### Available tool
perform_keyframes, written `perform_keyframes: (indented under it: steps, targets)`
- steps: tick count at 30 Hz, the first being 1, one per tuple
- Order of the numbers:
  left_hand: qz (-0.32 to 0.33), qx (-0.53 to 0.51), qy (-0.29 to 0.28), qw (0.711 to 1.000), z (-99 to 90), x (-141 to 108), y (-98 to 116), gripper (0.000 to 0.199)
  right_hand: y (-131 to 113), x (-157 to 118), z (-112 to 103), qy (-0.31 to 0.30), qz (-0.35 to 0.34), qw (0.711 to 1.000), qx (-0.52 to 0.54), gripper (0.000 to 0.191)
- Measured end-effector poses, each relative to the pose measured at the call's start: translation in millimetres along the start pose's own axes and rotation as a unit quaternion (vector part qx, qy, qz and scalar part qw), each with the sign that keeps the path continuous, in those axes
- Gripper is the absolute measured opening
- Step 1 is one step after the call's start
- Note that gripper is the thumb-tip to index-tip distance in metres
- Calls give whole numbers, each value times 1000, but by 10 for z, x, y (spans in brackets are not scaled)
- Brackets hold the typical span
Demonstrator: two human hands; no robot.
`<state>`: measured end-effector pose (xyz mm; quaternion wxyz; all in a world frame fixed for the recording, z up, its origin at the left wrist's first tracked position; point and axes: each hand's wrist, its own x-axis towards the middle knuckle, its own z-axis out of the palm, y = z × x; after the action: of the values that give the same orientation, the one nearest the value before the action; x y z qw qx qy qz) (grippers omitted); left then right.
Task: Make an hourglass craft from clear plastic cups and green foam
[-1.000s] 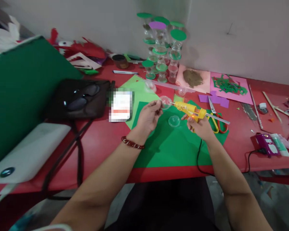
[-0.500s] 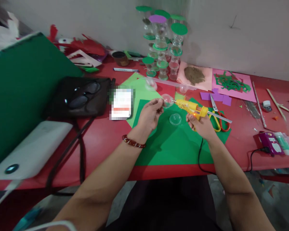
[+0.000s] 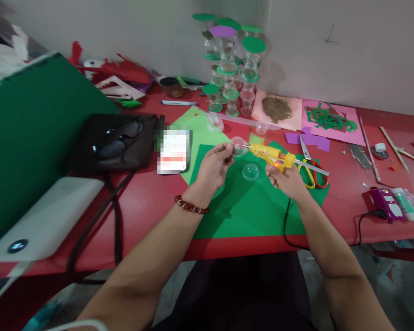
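My left hand pinches the edge of a small clear plastic cup, raised above the table. In my right hand is a yellow hot glue gun, gripped by its handle, with a clear glue stick poking from its back and a small orange light glowing. The gun's nozzle is at the cup's right rim; whether it touches cannot be made out. Below them a second clear plastic cup rests on the green paper sheet.
Stacks of clear cups with green and purple discs stand by the wall. Scissors lie right of the gun. A phone, a dark bag and a white device sit left. The gun's cord hangs over the front edge.
The whole view has shifted slightly. Both hands keep nearly the same pose, with the nozzle still at the cup's rim.
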<state>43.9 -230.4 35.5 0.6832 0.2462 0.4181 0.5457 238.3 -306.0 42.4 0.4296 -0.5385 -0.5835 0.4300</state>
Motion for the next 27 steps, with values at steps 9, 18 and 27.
perform_keyframes:
  steps: [9, 18, 27]
  targets:
    - [0, 1, -1, 1000, -29, 12, -18, 35, -21, -4, -4, 4, 7, 1000, -12, 72]
    - [13, 10, -19, 1000, -73, 50, -51, 28, -6, 0, 7, 6, 13, 1000, -1, 68]
    - [5, 8, -3, 1000, -47, 26, -25, 32, -26, -7, 10, 3, 21, 1000, -11, 63]
